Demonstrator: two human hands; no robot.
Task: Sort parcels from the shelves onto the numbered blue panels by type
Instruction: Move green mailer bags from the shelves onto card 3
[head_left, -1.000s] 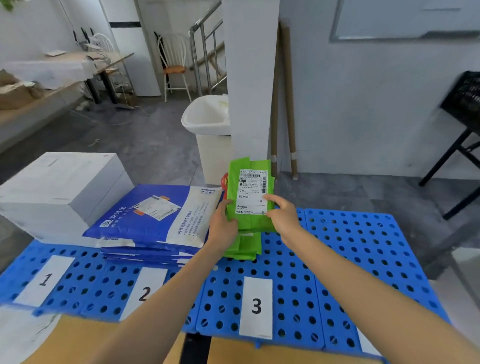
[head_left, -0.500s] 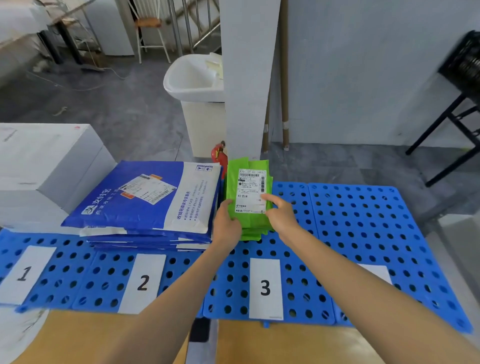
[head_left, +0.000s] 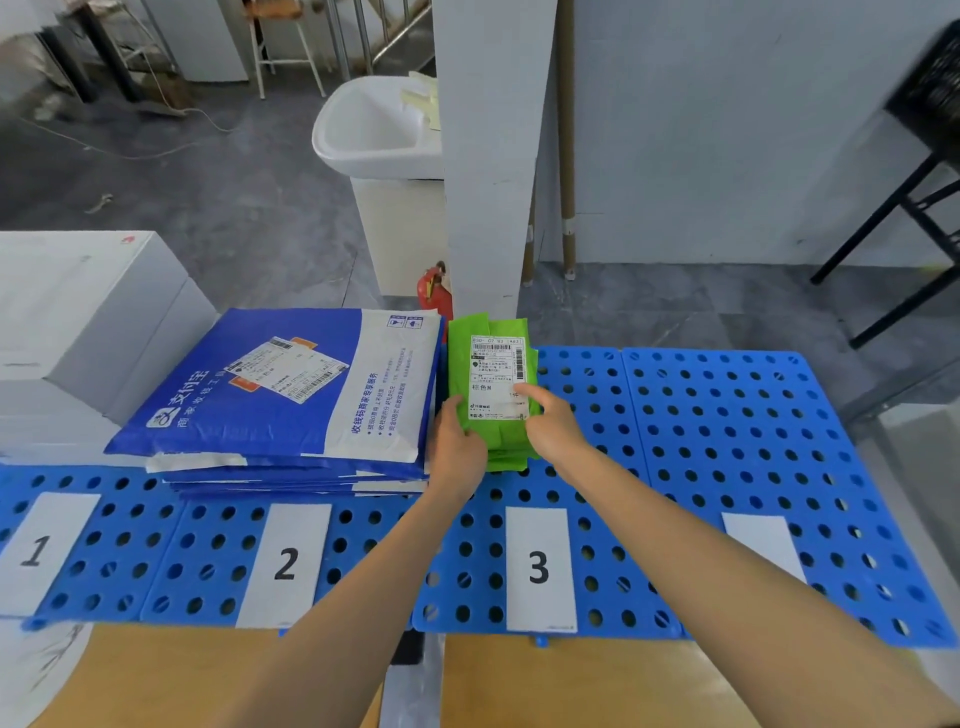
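A green parcel (head_left: 488, 358) with a white shipping label lies on top of a small stack of green parcels on the blue panel numbered 3 (head_left: 597, 467). My left hand (head_left: 457, 449) grips its left near edge, thumb on top. My right hand (head_left: 550, 421) holds its right near corner, thumb on the label. A stack of blue and white mailers (head_left: 296, 395) covers the panel numbered 2 (head_left: 208, 561). White boxes (head_left: 78, 322) stand on the panel numbered 1 (head_left: 104, 545).
A fourth blue panel (head_left: 753, 441) with a white label lies at the right. A white pillar (head_left: 493, 156) rises just behind the green stack, with a red extinguisher (head_left: 431, 291) and a white bin (head_left: 384, 145) beside it. A black stand (head_left: 914, 208) is at far right.
Both hands have lowered the green parcel from above the panel onto the green stack on panel 3. The camera has tilted downward.
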